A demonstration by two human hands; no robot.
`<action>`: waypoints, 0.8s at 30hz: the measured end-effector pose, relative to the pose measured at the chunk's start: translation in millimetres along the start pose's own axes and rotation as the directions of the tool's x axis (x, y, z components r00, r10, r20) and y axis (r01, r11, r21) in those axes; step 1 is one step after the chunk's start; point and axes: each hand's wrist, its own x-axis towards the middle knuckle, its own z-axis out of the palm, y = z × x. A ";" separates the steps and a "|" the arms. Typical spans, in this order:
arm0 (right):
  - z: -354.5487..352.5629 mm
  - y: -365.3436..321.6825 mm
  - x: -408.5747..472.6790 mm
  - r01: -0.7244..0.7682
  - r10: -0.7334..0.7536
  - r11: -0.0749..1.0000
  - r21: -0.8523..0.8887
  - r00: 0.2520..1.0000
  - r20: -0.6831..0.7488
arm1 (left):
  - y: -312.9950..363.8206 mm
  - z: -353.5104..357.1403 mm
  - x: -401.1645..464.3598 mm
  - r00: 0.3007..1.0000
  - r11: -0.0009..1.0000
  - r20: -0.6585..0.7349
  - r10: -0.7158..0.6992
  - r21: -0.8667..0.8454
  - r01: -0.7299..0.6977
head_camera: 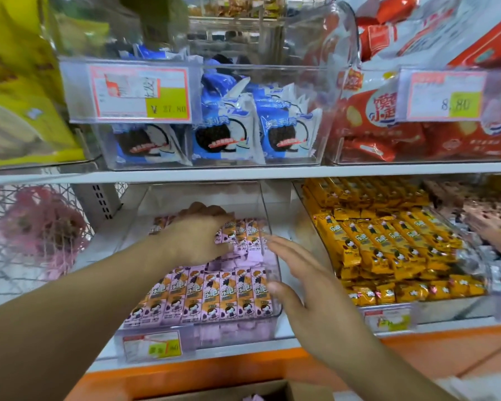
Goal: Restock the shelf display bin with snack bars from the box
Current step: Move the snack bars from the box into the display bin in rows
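A clear plastic display bin [268, 204] on the lower shelf holds rows of purple snack bars [211, 296]. My left hand [197, 235] reaches deep into the bin, fingers curled over a bunch of purple bars [245, 231] in the back row. My right hand [304, 282] hovers at the bin's right wall with fingers straight and spread, holding nothing. A cardboard box [289, 390] shows at the bottom edge, with a purple wrapper [253, 397] peeking out.
A bin of yellow snack bars [388, 244] stands to the right. The upper shelf holds blue cookie packs [229, 131] and red snack bags [388, 131] in clear bins. A price tag [152, 345] fronts the purple bin. A wire basket [35, 233] is at left.
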 end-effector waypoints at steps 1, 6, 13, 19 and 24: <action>0.3 0.0 -0.5 -0.005 0.005 1.000 0.003 1.000 0.004 | -1.0 0.5 -3.3 1.000 1.000 -0.019 0.009 0.002 -0.009; -0.9 -2.7 -1.4 -0.006 0.006 1.000 0.001 1.000 0.020 | -2.4 -4.2 -32.9 0.997 0.993 -0.071 -0.026 -0.116 0.017; -6.9 -29.4 -19.6 0.120 -0.138 0.984 -0.132 0.982 -0.129 | 20.9 -20.3 -159.0 0.953 0.915 -0.276 -0.129 -0.403 0.007; 28.6 -63.8 -69.8 0.241 -0.233 0.969 -0.053 0.964 0.129 | 27.9 30.1 -278.3 0.941 0.776 -0.167 -0.295 -0.616 0.135; 104.6 -51.6 -97.8 0.152 -0.086 0.985 -0.081 0.839 0.537 | 8.2 120.5 -341.3 0.907 0.701 0.127 -0.402 -0.594 0.394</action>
